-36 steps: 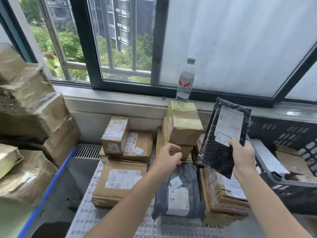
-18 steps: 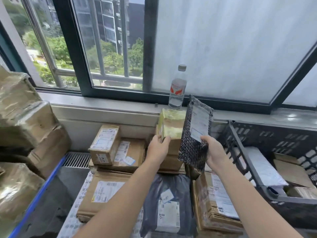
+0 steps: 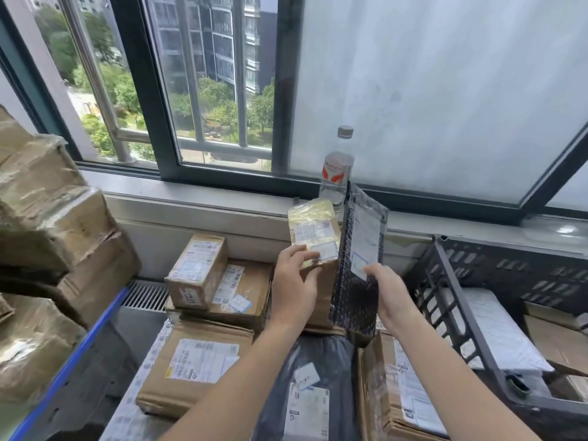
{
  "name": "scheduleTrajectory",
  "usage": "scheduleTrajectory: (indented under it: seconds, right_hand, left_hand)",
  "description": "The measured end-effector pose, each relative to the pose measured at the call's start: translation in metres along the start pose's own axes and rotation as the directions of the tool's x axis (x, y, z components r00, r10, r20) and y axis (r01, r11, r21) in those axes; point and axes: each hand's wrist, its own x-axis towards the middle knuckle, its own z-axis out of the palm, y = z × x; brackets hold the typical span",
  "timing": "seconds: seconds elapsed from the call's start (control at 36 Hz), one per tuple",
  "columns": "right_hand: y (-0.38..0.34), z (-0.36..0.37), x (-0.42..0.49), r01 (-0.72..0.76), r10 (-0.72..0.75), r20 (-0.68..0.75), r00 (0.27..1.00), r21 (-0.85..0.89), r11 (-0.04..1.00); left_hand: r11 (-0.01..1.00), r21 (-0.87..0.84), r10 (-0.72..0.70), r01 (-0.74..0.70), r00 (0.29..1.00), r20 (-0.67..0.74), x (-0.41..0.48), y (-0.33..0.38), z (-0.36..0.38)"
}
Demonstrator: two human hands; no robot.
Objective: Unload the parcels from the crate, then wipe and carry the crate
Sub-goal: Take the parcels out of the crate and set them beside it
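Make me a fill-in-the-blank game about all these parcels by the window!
1. The right hand holds up a ____ bubble mailer.
2. The taped box touched by the left hand sits to the ____ of the mailer.
3. The water bottle stands on the ____.
4. The crate is on the ____ side of the picture.

Missing words: black; left; windowsill; right.

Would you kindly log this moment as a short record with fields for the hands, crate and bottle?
left hand: rests on the yellow-taped box
right hand: pinches the black bubble mailer, upright beside that box
crate: at right, white parcel inside
water bottle: upright on the sill behind the box
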Motion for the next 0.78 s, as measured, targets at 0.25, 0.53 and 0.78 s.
scheduleTrajectory:
  seconds: [0.25, 0.53, 0.78]
  right_hand:
    - [-0.006, -0.021, -0.002, -0.01, 0.005, 0.044, 0.999, 0.103, 0.995]
    - [-0.006, -0.022, 0.001, -0.051, 0.015, 0.14, 0.99, 0.257, 0.965]
    - [-0.023, -0.04, -0.017, 0.029, -0.034, 0.012, 0.999, 0.31, 0.95]
  left_hand:
    - [0.986, 0.033, 0.166, -0.165, 0.986, -0.009, -0.008, -0.003, 0.008]
    - [0.987, 0.048, 0.153, -0.151, 0.987, -0.047, 0.003, -0.006, 0.007]
    - [0.974, 0.163, 0.151, -0.158, 0.987, 0.057, 0.019, -0.002, 0.0]
